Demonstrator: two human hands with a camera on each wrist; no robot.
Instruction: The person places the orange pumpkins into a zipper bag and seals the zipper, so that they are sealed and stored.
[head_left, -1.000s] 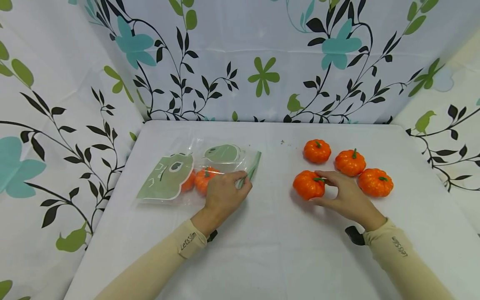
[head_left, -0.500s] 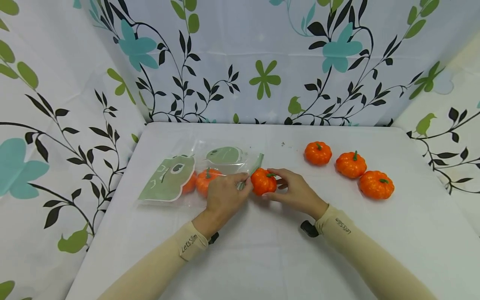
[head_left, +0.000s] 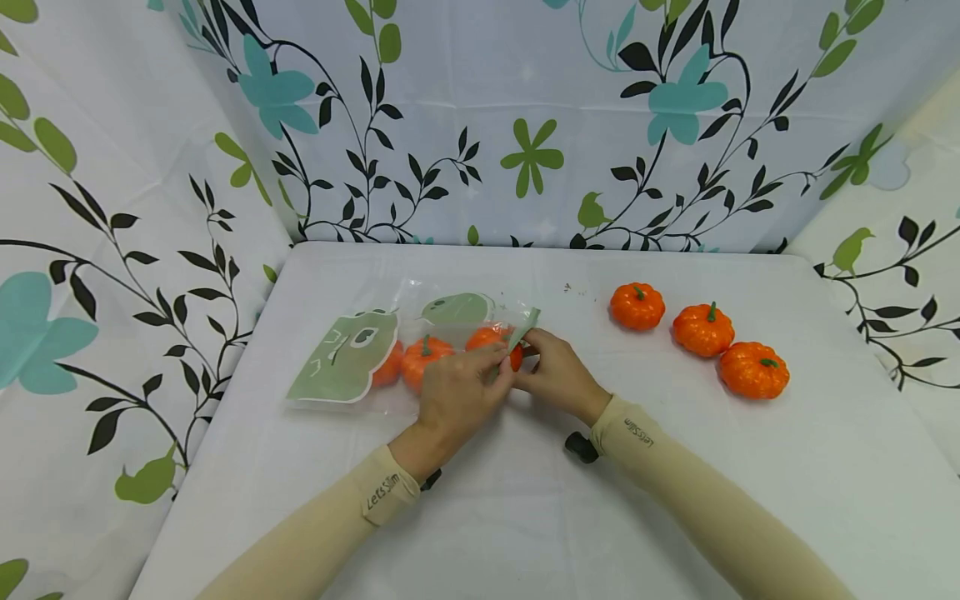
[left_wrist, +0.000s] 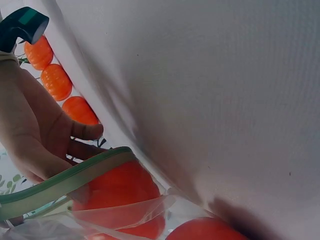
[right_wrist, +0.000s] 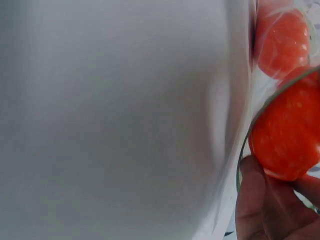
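A clear zip bag (head_left: pixel 341 358) with a green animal print lies on the left of the table, its green-edged mouth to the right. My left hand (head_left: pixel 461 387) pinches the mouth's near edge. My right hand (head_left: pixel 558 375) holds a small orange toy pumpkin (head_left: pixel 483 336) partly inside the mouth. In the right wrist view, fingertips (right_wrist: pixel 251 175) touch this pumpkin's end within the rim. Two pumpkins (head_left: pixel 423 358) show through the film deeper in the bag. The left wrist view shows the green rim (left_wrist: pixel 75 180) arched over the held pumpkin; the left hand's own fingers are mostly hidden there.
Three more orange pumpkins stand loose at the right: one at the back (head_left: pixel 637 307), one in the middle (head_left: pixel 702 329) and one nearer (head_left: pixel 753 370). A white cloth covers the table (head_left: pixel 540 517). Patterned curtains (head_left: pixel 465 92) hang behind and at both sides.
My right hand has carried a pumpkin leftward from the loose group and into the bag's mouth. My left hand has kept its pinch on the rim, and the bag has shifted slightly right.
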